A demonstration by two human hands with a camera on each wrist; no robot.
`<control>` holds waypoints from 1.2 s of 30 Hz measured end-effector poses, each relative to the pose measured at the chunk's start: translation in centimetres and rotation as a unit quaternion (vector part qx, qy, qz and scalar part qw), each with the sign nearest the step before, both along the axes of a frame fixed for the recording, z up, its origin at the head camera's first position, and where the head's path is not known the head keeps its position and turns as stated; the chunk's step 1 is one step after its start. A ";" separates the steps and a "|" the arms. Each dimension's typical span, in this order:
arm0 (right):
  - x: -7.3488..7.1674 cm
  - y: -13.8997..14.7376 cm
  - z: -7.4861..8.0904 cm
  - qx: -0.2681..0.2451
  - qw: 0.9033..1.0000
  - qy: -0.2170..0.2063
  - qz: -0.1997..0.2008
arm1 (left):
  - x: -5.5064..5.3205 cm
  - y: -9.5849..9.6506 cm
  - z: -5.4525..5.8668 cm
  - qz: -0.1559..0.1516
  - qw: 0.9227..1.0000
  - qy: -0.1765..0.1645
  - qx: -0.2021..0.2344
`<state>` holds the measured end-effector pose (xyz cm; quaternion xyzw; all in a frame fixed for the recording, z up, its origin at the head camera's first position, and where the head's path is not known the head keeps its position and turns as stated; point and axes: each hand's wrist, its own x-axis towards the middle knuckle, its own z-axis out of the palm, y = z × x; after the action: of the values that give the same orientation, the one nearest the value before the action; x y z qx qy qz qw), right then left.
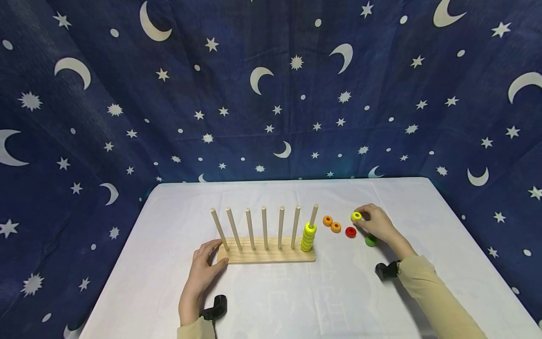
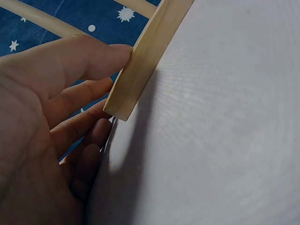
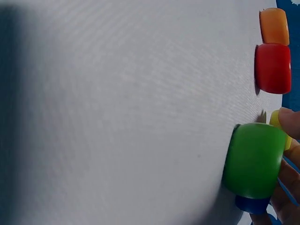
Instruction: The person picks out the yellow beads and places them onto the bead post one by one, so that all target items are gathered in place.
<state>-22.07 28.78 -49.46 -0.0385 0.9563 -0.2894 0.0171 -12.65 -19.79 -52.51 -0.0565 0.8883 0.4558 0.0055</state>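
A pale wooden peg board [image 1: 266, 256] lies on the table with several upright pegs in a row. On its rightmost peg sits a stack of several yellow rings [image 1: 308, 240]. My left hand [image 1: 202, 268] grips the board's left end; in the left wrist view the thumb [image 2: 110, 61] presses the board's edge [image 2: 140, 65] while the fingers reach round the end. To the right of the board, my right hand [image 1: 378, 225] pinches a single yellow ring [image 1: 356, 216] between thumb and fingers. In the right wrist view that ring [image 3: 275, 118] is partly hidden behind a green ring [image 3: 255, 159].
Between board and right hand lie two orange rings [image 1: 336, 228] and a red ring [image 1: 350, 232]. The green ring [image 1: 370, 241] rests under the right hand, with a blue piece [image 3: 253, 204] just past it. A dark starry cloth [image 1: 271, 94] hangs behind the white-covered table [image 1: 271, 301].
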 end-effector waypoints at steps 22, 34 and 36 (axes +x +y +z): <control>1.2 0.0 0.4 -0.021 1.000 0.005 -0.002 | 0.0 0.0 -0.2 0.000 1.000 0.007 -0.010; 2.1 -0.2 1.1 -0.027 0.999 0.020 -0.013 | 0.0 0.0 -0.1 -0.003 1.000 0.007 -0.012; 2.2 -0.3 1.2 -0.031 0.999 0.023 -0.015 | 0.0 0.0 -0.1 -0.003 1.000 0.007 -0.012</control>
<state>-19.90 28.48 -48.24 -0.0315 0.9476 -0.3178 -0.0107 -12.65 -19.79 -52.61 -0.0506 0.8940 0.4451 0.0003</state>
